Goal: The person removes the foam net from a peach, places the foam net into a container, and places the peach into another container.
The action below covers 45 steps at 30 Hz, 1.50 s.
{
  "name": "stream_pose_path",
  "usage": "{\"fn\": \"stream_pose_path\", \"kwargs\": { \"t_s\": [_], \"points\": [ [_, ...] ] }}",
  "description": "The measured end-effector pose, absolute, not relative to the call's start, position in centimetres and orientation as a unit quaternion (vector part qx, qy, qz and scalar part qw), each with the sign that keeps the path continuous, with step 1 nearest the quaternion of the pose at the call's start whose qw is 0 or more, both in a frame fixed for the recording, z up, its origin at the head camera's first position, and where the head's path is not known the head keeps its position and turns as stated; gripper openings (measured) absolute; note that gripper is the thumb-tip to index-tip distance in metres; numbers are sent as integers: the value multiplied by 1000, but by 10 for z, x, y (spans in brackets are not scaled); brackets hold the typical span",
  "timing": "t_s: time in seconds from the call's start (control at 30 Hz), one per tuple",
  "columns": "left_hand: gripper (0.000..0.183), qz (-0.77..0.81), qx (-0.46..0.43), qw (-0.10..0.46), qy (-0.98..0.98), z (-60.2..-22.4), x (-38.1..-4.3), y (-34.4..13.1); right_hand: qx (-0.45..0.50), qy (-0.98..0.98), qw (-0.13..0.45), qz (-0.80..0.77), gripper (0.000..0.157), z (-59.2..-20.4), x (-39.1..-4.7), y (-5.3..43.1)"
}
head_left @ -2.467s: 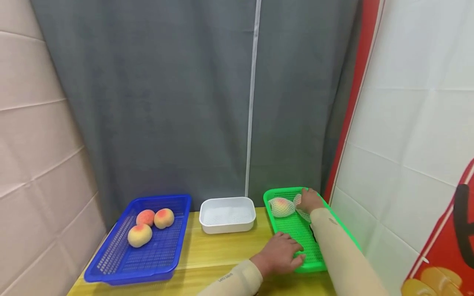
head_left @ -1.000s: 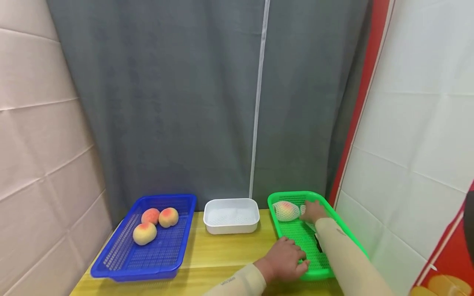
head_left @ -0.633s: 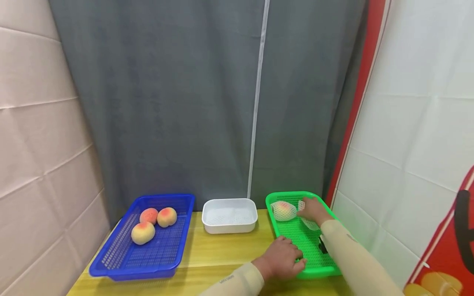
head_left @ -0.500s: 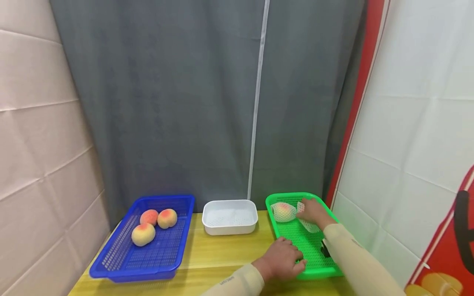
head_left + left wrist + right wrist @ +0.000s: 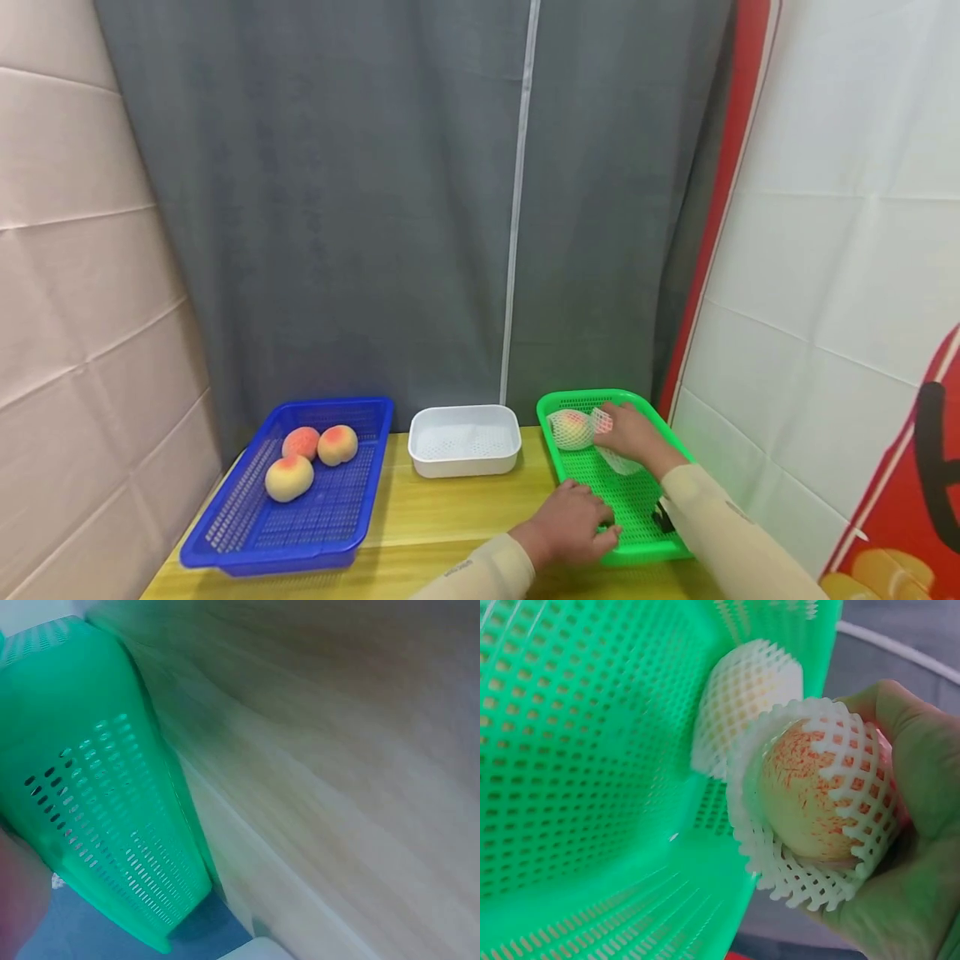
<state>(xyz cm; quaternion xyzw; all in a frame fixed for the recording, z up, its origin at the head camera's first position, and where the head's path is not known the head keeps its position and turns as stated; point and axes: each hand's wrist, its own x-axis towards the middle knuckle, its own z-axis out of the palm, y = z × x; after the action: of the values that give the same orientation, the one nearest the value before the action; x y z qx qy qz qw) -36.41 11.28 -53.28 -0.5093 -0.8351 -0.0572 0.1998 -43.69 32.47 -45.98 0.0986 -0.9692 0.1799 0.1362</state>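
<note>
My right hand (image 5: 636,435) grips a peach (image 5: 810,795) in a white foam net sleeve, over the far part of the green basket (image 5: 547,417). In the right wrist view its thumb and fingers wrap the sleeve, and the peach's red-and-yellow face shows through the sleeve's mouth. Beside it in the basket lies a second netted peach (image 5: 572,429). My left hand (image 5: 566,521) rests at the basket's near left rim; its fingertips are hidden, and in the left wrist view only a blurred edge of it shows by the rim.
A white tray (image 5: 465,469) stands between the green basket and a blue basket (image 5: 322,533) at left. Three bare peaches (image 5: 289,477) lie in the blue basket. A grey curtain (image 5: 337,208) hangs behind the wooden table (image 5: 427,508). Something black (image 5: 663,517) shows beside the right wrist.
My right hand has come slightly nearer, then shifted left toward the other netted peach, with its netted peach. More of the sleeve now shows under it. My left hand has stayed at the rim.
</note>
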Motion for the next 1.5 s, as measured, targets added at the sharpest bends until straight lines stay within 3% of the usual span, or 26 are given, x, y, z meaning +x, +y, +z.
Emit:
{"fn": "stream_pose_path", "kwargs": {
  "t_s": [0.13, 0.23, 0.43, 0.63, 0.87, 1.03, 1.5],
  "points": [
    [37, -139, -502, 183, -834, -525, -363, 106, 115, -962, 136, 206, 70, -453, -428, 313],
    [27, -197, -489, 202, -826, -516, -363, 96, 126, -957, 136, 221, 68, -451, -424, 304],
    [12, -279, -454, 203, -822, -495, -366, 50, 145, -949, 129, 249, 69, -441, -410, 283],
    [10, -341, -379, 160, -846, -491, -378, -18, 180, -938, 110, 275, 67, -432, -397, 254],
    [12, -377, -324, 174, -850, -491, -376, -73, 226, -929, 107, 273, 61, -432, -390, 222],
    [13, -410, -286, 175, -848, -489, -367, -99, 263, -919, 99, 277, 53, -435, -386, 198],
    [12, -480, -216, 181, -831, -483, -360, -138, 339, -899, 88, 262, 48, -444, -375, 148]
  ]
}}
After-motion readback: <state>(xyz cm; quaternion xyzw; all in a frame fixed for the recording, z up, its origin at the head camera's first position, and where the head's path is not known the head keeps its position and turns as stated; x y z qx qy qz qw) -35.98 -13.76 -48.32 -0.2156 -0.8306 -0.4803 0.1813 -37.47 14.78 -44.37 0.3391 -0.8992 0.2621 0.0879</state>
